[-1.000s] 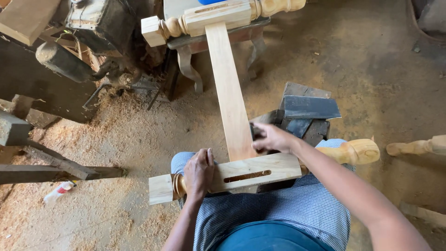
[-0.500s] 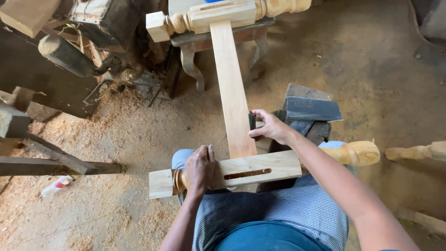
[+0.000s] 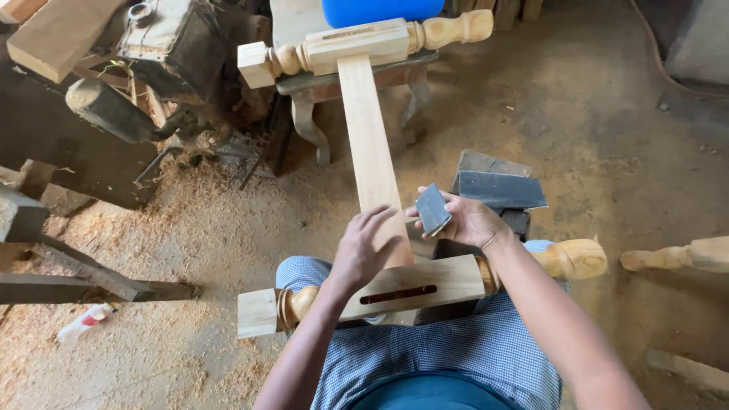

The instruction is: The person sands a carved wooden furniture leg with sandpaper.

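Pale wood fills the view: a flat rail [image 3: 370, 144] runs away from the hands to a far turned leg [image 3: 357, 47], and its near end meets the near turned leg [image 3: 410, 285] lying across the person's lap, probably so the joint stays steady. Left hand [image 3: 364, 250] lies open, fingers spread, pressing the rail just above the dark slot. Right hand [image 3: 471, 220] grips a small dark flat block [image 3: 433, 209], perhaps an abrasive pad, just beside the rail. Beyond the far leg sits a blue container [image 3: 380, 11]. Left of the hands, on sawdust, lies a small pale bottle [image 3: 85, 323] with a red label.
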